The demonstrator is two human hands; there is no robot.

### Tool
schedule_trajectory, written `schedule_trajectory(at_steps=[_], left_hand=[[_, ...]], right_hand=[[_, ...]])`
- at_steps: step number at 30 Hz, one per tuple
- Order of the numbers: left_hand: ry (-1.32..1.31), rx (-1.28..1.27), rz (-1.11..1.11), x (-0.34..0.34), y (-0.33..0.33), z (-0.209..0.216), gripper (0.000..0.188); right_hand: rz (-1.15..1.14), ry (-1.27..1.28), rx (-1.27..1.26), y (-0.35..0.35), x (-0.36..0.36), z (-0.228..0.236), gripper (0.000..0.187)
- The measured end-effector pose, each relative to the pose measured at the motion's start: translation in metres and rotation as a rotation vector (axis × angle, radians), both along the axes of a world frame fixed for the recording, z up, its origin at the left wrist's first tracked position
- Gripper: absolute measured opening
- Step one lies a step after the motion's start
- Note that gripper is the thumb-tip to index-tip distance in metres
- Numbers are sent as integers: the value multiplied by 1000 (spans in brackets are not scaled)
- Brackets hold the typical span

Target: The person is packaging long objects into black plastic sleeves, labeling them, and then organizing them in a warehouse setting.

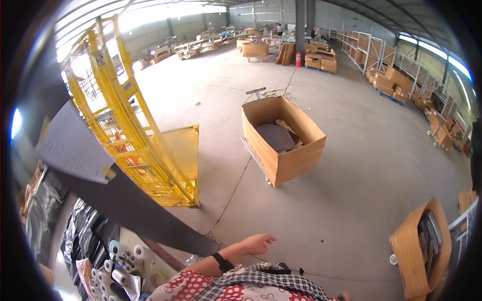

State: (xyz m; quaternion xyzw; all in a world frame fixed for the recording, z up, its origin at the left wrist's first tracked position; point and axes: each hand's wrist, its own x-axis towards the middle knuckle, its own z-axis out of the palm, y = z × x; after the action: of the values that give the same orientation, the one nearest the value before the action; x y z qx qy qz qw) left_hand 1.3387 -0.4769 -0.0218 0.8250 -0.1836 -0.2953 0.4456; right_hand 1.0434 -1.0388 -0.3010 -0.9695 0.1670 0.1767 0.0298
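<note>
My left hand (258, 244) is held out in front of my body, with a black band on its wrist. Its fingers are loosely stretched and nothing is in them. At the lower edge, only a blurred bit of my right hand (345, 296) shows, so its fingers cannot be made out. Ahead of me, a large open cardboard box (300, 161) rests on a wheeled trolley (256, 161) with an upright handle. Inside lie a grey textured sheet (277, 138) and other pieces. Neither hand touches the box.
A yellow lifting machine (188, 150) stands left, beyond a dark pillar (145, 213) bearing a paper sheet (75, 145). Plastic rolls (143, 252) lie lower left. Another cardboard box (409, 246) with dark pieces stands right. Further off are a red fire extinguisher (298, 59) and white racks (365, 52).
</note>
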Motion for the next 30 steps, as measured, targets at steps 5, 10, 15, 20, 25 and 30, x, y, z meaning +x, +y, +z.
schedule_trajectory(at_steps=[5, 10, 15, 20, 25, 30], left_hand=[[-6, -123, 316, 93, 89, -2, 50], [322, -179, 658, 213, 180, -45, 48], [211, 30, 711, 363, 263, -50, 43], [52, -180, 818, 533, 330, 4, 38], [84, -212, 876, 653, 428, -26, 37], [322, 299, 1414, 597, 560, -191, 30]], right_hand=[[-657, -474, 1295, 138, 419, 168, 17], [-323, -139, 1294, 267, 599, 257, 20], [-599, 233, 1301, 310, 666, 249, 18], [-753, 463, 1328, 324, 765, 243, 27], [-571, 638, 1324, 411, 982, 273, 33], [-9, 687, 1226, 625, 1249, 325, 31]])
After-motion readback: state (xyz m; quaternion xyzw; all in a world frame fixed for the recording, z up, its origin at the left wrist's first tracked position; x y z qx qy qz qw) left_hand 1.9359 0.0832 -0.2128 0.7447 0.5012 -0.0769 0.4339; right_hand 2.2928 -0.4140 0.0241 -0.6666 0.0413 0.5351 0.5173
